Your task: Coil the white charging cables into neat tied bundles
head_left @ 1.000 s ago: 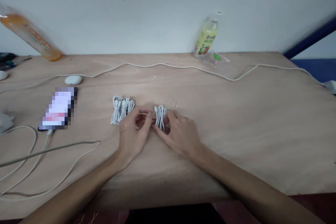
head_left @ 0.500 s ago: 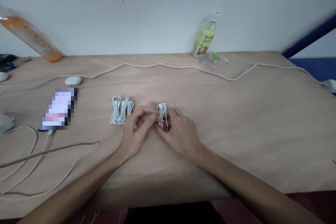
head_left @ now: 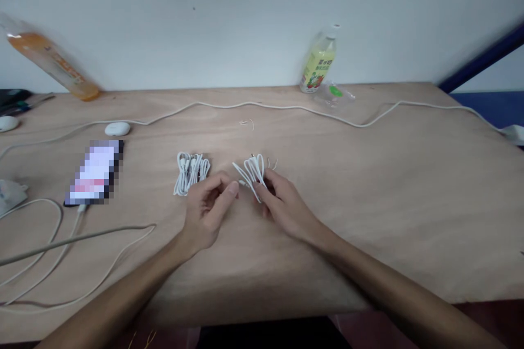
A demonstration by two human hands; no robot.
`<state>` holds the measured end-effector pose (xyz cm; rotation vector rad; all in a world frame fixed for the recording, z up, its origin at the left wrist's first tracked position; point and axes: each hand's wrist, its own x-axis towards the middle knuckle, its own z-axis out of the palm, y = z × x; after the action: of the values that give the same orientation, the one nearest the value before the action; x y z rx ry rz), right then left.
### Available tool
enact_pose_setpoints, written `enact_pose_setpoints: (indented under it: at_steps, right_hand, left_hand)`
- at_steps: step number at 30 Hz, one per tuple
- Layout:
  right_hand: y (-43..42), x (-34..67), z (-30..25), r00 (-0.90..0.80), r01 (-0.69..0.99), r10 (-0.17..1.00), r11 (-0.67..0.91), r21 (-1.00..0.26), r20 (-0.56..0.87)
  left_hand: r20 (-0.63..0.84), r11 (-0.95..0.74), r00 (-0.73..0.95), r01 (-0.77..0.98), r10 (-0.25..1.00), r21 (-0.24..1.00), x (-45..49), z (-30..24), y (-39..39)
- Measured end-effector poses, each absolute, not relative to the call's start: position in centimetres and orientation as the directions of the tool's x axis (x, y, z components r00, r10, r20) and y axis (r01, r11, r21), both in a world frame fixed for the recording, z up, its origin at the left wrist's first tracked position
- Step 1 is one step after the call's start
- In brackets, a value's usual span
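A coiled white cable (head_left: 254, 168) is gripped between the thumb and fingers of my right hand (head_left: 286, 204), its loops fanned out and one end pointing left. My left hand (head_left: 208, 210) is closed in a pinch, fingers curled, with its fingertips close beside that cable end. Whether a small piece is pinched there I cannot make out. Behind my left hand lies a group of white coiled cables (head_left: 190, 173), side by side on the table. A thin white twist tie (head_left: 272, 163) lies just beyond my right fingers.
More small tie pieces (head_left: 248, 123) lie farther back. A long white cord (head_left: 303, 106) crosses the table (head_left: 388, 202). At left are a phone (head_left: 94, 173) on a charging cable and a white earbud case (head_left: 117, 128). An orange bottle (head_left: 53, 65) and a yellow-labelled bottle (head_left: 319, 65) lean by the wall.
My left hand has drawn slightly left, away from the cable coil. The coil in my right hand has tilted and its loops have spread apart.
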<state>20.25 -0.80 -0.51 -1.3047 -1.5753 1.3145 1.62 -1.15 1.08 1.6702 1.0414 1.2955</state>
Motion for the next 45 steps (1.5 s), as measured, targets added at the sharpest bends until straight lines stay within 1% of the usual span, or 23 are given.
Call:
enact_pose_setpoints:
  at_steps: [2, 3, 5, 9, 11, 13, 15, 19, 22, 24, 26, 29, 33, 37, 39, 43, 45]
  right_hand:
    - [-0.7, 20.1, -0.6, -0.332, 0.036, 0.936, -0.109, -0.993, -0.115]
    - [-0.7, 20.0, -0.7, -0.364, -0.045, 0.924, -0.145, -0.988, -0.119]
    - [-0.8, 19.8, -0.9, -0.397, -0.150, 0.911, -0.185, -0.971, -0.112]
    - [-0.9, 19.6, -1.5, -0.408, -0.241, 0.909, -0.198, -0.950, -0.086]
    - [-0.7, 19.7, -1.6, -0.423, -0.267, 0.903, -0.199, -0.943, -0.070]
    - [-0.5, 19.9, -1.6, -0.434, -0.293, 0.900, -0.188, -0.937, -0.045]
    - [-0.3, 20.0, -1.6, -0.441, -0.301, 0.897, -0.175, -0.938, -0.026]
    - [-0.2, 20.0, -1.4, -0.410, -0.266, 0.911, -0.158, -0.951, -0.037]
    - [-0.4, 20.0, -1.3, -0.277, -0.186, 0.959, -0.119, -0.975, -0.064]
    - [-0.6, 20.1, -1.4, -0.155, -0.076, 0.986, -0.066, -0.995, -0.054]
    - [-0.6, 20.3, -1.4, -0.069, 0.044, 0.997, -0.018, -0.999, -0.021]
    - [-0.5, 20.6, -1.5, -0.010, 0.151, 1.000, 0.030, -0.988, 0.029]
    - [-0.3, 20.7, -1.5, 0.058, 0.165, 0.997, 0.047, -0.985, 0.057]
    - [-0.5, 20.5, -1.5, 0.082, 0.090, 0.995, 0.045, -0.995, 0.053]
    - [-0.7, 20.4, -1.3, 0.089, 0.085, 0.994, 0.058, -0.995, 0.066]
    - [-1.1, 20.3, -0.9, 0.115, 0.172, 0.982, 0.127, -0.977, 0.148]
    - [-1.3, 20.4, -0.7, 0.090, 0.231, 0.977, 0.167, -0.959, 0.192]
  left_hand:
    - [0.242, -0.287, 0.217, 0.207, 0.946, 0.935, 1.7, 0.9, -1.2]
    - [0.197, -0.250, 0.231, 0.227, 0.953, 0.941, 1.8, 0.7, -1.2]
    - [0.146, -0.194, 0.214, 0.223, 0.966, 0.955, 2.0, 0.4, -1.4]
    - [0.092, -0.113, 0.178, 0.114, 0.980, 0.987, 2.4, 0.3, -1.5]
    - [0.054, -0.062, 0.202, 0.035, 0.978, 0.997, 2.5, 0.5, -1.2]
    - [0.058, -0.053, 0.182, -0.036, 0.982, 0.998, 2.7, 0.7, -0.9]
    - [0.043, -0.031, 0.177, -0.071, 0.983, 0.997, 2.7, 0.8, -0.5]
    - [0.044, -0.038, 0.063, -0.097, 0.997, 0.995, 2.6, 0.4, -0.2]
    - [0.065, -0.065, -0.007, -0.064, 0.998, 0.996, 2.4, 0.0, -0.1]
    - [0.080, -0.082, -0.034, -0.055, 0.996, 0.995, 2.3, 0.0, -0.1]
    - [0.082, -0.084, -0.032, -0.080, 0.996, 0.993, 2.2, 0.0, -0.1]
    - [0.051, -0.043, 0.052, -0.147, 0.997, 0.988, 2.3, 0.3, -0.2]
    - [0.011, 0.014, 0.140, -0.178, 0.990, 0.984, 2.5, 0.4, -0.5]
    - [-0.025, 0.050, 0.159, -0.159, 0.987, 0.986, 2.6, 0.5, -0.5]
    - [-0.029, 0.053, 0.153, -0.157, 0.988, 0.986, 2.7, 0.6, -0.5]
    - [-0.055, 0.075, 0.130, -0.152, 0.990, 0.986, 2.6, 0.7, -0.5]
    - [-0.079, 0.099, 0.131, -0.156, 0.988, 0.983, 2.6, 0.7, -0.5]
